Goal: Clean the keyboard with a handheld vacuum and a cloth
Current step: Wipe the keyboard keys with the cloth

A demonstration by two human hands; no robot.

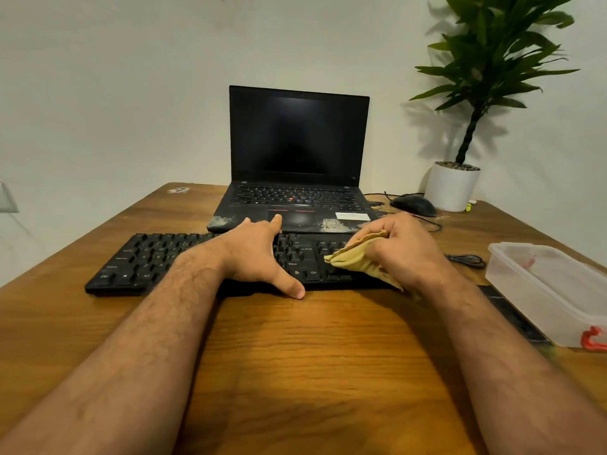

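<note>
Forearms reach forward from the near edge of the wooden table (295, 349), both bare, converging on a black keyboard (144, 261) that lies across the table just in front of an open laptop (297, 142). The left hand (256, 254) rests palm-down on the middle of the keyboard, its fingers (275, 221) stretched straight toward the far edge and spread wide, while the thumb reaches back over the near edge and touches the table; it holds nothing. The right hand (399, 247) sits over the right end of the keyboard with its fingers curled tight round a bunched yellow cloth (356, 257), knuckles turned up and leftward; a folded corner of the cloth sticks out to the left and lies on the keys near the Ctrl key, and a further flap hangs down below the wrist. The laptop's screen is dark, and pale dusty patches show on its palm rest to either side of the touchpad. To the right of the laptop are a black mouse (414, 205) with its cable and a potted plant (455, 188) in a white pot. A clear plastic container (545, 287) with a red clasp stands at the right edge of the table.
</note>
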